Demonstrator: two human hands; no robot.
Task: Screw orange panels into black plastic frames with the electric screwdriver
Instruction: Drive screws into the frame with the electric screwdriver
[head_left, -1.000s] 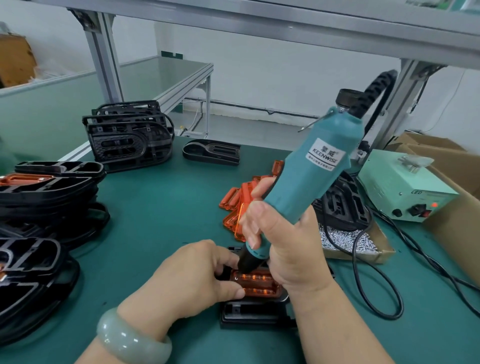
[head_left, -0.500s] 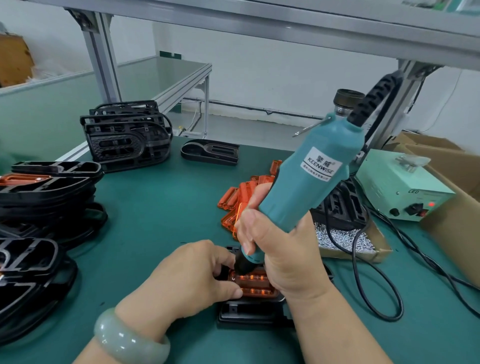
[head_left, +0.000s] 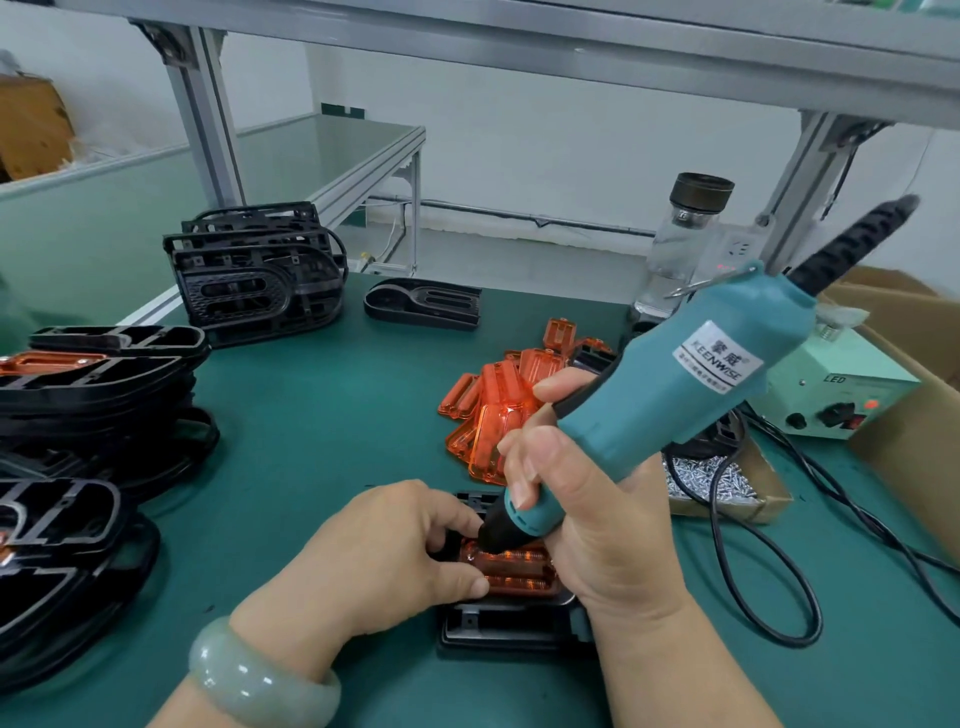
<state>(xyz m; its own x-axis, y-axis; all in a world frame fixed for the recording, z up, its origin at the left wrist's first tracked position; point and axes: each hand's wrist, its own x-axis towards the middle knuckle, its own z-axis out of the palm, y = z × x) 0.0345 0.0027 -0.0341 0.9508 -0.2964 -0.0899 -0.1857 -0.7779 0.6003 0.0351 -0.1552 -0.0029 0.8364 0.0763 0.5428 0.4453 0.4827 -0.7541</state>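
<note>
Nearest: L wrist w/ a pale green stone-like bangle (head_left: 260, 675). L hand (head_left: 384, 561) is curled on the workpiece. Its thumb presses the left edge of the ribbed translucent orange panel (head_left: 519, 571), and its fingers bend over the far-left corner of the flat black plastic frame (head_left: 509, 631) that the panel sits in. Frame lies flat on the dark green bench mat (head_left: 322, 415), front centre. R hand (head_left: 587, 499) is wrapped round the lower barrel of the teal electric screwdriver (head_left: 675, 395), which tilts up to the R. Its black nose is down on the panel's top-left corner; bit hidden. A black power cable (head_left: 753, 571) loops on the mat at R. Just behind the hands is a loose heap of orange panels (head_left: 498, 400). R of that is a shallow cardboard tray of silver screws (head_left: 717, 483), then a pale green power box (head_left: 852, 395) w/ a red light. L side: low stacks of black frames (head_left: 93, 384), one w/ an orange panel fitted. Further back are a taller stack of frames (head_left: 254, 280) and a single frame (head_left: 423, 304). A clear bottle w/ dark cap (head_left: 685, 234) stands at the rear.
</note>
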